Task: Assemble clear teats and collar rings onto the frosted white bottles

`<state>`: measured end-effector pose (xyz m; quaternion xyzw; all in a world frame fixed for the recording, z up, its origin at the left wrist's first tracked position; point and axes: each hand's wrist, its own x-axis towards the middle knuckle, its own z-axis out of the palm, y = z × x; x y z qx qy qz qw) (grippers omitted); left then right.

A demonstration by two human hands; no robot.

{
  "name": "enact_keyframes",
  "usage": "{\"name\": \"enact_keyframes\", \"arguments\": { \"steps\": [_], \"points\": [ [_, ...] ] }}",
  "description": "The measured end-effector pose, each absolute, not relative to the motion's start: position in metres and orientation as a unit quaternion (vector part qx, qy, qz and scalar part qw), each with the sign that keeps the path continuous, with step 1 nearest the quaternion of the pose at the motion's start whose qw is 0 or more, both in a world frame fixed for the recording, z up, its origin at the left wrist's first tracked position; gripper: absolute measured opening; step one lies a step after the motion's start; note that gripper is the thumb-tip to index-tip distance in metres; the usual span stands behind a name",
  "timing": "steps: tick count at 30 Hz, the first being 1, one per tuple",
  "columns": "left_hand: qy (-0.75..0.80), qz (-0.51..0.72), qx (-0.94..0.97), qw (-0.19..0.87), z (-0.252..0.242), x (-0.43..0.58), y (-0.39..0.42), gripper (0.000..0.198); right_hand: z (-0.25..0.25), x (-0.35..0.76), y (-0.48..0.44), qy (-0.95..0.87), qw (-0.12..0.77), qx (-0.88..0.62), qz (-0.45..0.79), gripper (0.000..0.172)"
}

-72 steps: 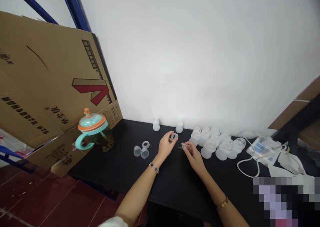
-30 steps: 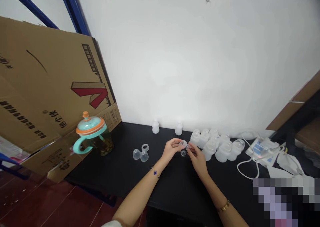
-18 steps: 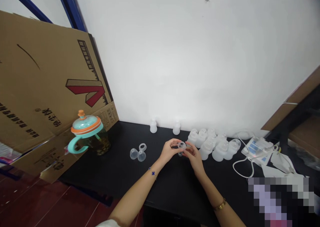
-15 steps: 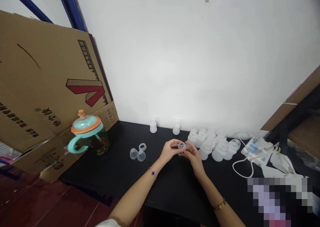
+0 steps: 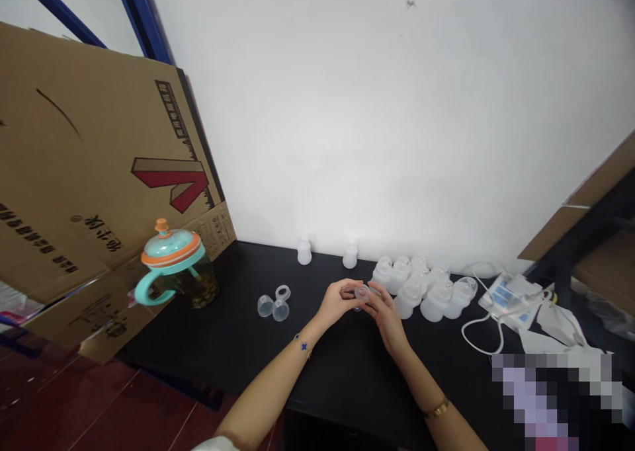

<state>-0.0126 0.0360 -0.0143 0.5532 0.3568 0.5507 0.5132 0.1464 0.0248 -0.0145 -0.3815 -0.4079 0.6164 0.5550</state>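
Observation:
Between my two hands is a small clear plastic piece [image 5: 362, 293], round and see-through, above the black table [image 5: 248, 365]. My left hand [image 5: 340, 300] pinches it from the left with thumb and fingers. From the right, the fingers of my right hand [image 5: 383, 311] close on its other side. Just right of my right hand stands a group of white translucent bottles [image 5: 435, 300] with clear domed tops. On the left, two clear domed caps [image 5: 272, 308] and a translucent ring [image 5: 282, 293] lie together.
Two small white bottles [image 5: 304, 251] stand apart by the white wall [image 5: 337, 107]. A teal-handled jug [image 5: 171, 266] is at the left before a large cardboard box [image 5: 99, 160]. White cables [image 5: 483, 335] and a white device [image 5: 510, 299] lie at the right.
The fingers of my right hand have moved slightly over the clear piece, and its tilt looks a little different. The things on the table have stayed put.

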Motion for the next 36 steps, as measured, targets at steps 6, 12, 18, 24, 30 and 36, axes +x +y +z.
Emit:
{"name": "enact_keyframes", "arguments": {
  "steps": [6, 12, 18, 24, 30, 36],
  "points": [
    [0.374, 0.542, 0.570, 0.492, -0.016, -0.012, 0.036, 0.033, -0.018, 0.147, 0.027, -0.415, 0.554, -0.395, 0.605, 0.051],
    [0.399, 0.549, 0.570, 0.463, -0.012, -0.013, 0.034, 0.027, -0.020, 0.147, 0.027, -0.419, 0.554, -0.393, 0.602, 0.051],
    [0.416, 0.567, 0.573, 0.421, -0.009, -0.014, 0.034, 0.024, -0.021, 0.147, 0.028, -0.423, 0.549, -0.395, 0.603, 0.049],
    [0.415, 0.572, 0.580, 0.405, -0.005, -0.014, 0.032, 0.021, -0.020, 0.147, 0.028, -0.427, 0.547, -0.403, 0.597, 0.046],
    [0.434, 0.570, 0.544, 0.437, -0.002, -0.013, 0.032, 0.023, -0.018, 0.149, 0.027, -0.443, 0.539, -0.419, 0.582, 0.044],
    [0.415, 0.588, 0.483, 0.498, -0.004, -0.017, 0.037, 0.031, -0.016, 0.148, 0.026, -0.470, 0.532, -0.431, 0.557, 0.046]
  ]
}}
